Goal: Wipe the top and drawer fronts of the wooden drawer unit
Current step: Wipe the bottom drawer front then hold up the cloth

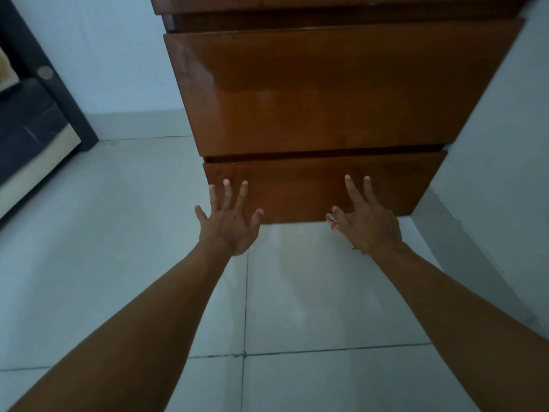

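The glossy brown wooden drawer unit [326, 93] stands against the wall, seen from above. Its bottom drawer front [297, 188] is at the centre of the view, and a larger drawer front sits above it. My left hand [228, 224] is spread open at the bottom drawer's lower left corner, with its fingertips over the wood. My right hand [368, 221] reaches toward the drawer's lower right part with two fingers stretched out. A small crumpled white and red cloth [335, 220] is pinched under its thumb, mostly hidden by the hand.
Pale floor tiles [297, 292] lie in front of the unit. A white wall [490, 144] runs close along the unit's right side. A dark sofa or bed frame [32, 126] stands at the far left.
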Action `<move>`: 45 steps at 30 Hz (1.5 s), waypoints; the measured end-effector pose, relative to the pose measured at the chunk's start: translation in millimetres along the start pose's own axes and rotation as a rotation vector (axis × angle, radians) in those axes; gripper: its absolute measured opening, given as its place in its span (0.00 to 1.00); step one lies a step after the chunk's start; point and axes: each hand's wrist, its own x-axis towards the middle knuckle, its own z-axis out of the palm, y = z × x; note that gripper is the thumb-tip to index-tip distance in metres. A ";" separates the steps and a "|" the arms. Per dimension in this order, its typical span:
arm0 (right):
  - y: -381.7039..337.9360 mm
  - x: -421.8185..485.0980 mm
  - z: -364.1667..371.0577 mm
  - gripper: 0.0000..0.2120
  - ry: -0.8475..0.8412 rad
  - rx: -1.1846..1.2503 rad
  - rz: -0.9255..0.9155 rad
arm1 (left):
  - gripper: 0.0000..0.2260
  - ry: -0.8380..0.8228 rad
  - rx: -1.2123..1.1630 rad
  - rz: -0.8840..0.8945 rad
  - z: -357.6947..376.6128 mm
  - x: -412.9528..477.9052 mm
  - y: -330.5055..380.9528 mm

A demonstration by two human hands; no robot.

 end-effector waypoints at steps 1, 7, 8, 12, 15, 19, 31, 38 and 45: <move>0.3 0.3 1.7 0.37 -0.006 0.007 -0.005 | 0.35 -0.002 0.000 0.002 1.9 1.7 -0.8; -4.4 -9.8 10.2 0.35 0.130 0.065 -0.026 | 0.35 0.022 0.000 0.013 15.9 -1.8 -1.9; -7.7 -13.6 8.0 0.33 0.187 0.073 -0.068 | 0.35 0.009 0.000 0.012 14.4 -3.8 0.7; -29.7 -44.8 -17.5 0.29 0.230 0.165 -0.219 | 0.34 -0.144 -0.013 0.049 -12.4 -31.1 19.8; -52.3 -68.2 -65.8 0.26 0.183 0.243 -0.219 | 0.32 -0.221 -0.140 0.120 -67.1 -56.2 42.1; -94.0 -78.6 -173.7 0.25 0.149 0.283 -0.215 | 0.33 -0.360 -0.681 0.094 -175.9 -64.8 73.0; -252.0 -27.5 -597.4 0.26 0.154 0.284 -0.252 | 0.12 -0.348 -0.772 0.147 -620.5 -47.4 148.5; -311.2 -7.4 -771.0 0.46 0.031 0.263 -0.120 | 0.05 -0.197 -0.702 0.342 -816.3 -61.0 163.9; -332.8 35.0 -867.6 0.21 -0.260 0.387 -0.123 | 0.04 -0.155 -0.528 0.512 -909.7 -66.0 150.1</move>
